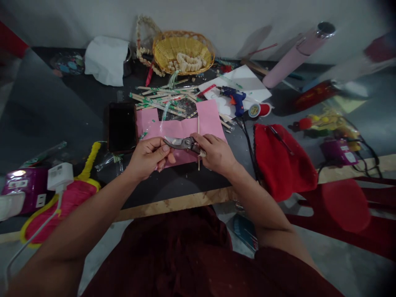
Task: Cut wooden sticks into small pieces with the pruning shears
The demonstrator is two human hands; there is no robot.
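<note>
Pruning shears (182, 143) are held by their handles in my right hand (216, 153), blades pointing left. A thin pale stick (198, 123) stands out above and below that hand's fingers. At the blade tips, my left hand (151, 156) is closed, thumb and fingers pinched together; whatever they hold is too small to make out. Beneath both hands lies pink paper (212, 117) on the dark table (89, 123). Behind it is a loose pile of wrapped sticks (161, 98).
A phone (122, 127) lies left of the paper. Behind are a yellow basket (182, 41) and white cloth (107, 60). To the right are a blue glue gun (235, 99), thread spool (260, 109), red cloth (280, 165) and pink bottle (297, 57). Purple boxes sit at both sides.
</note>
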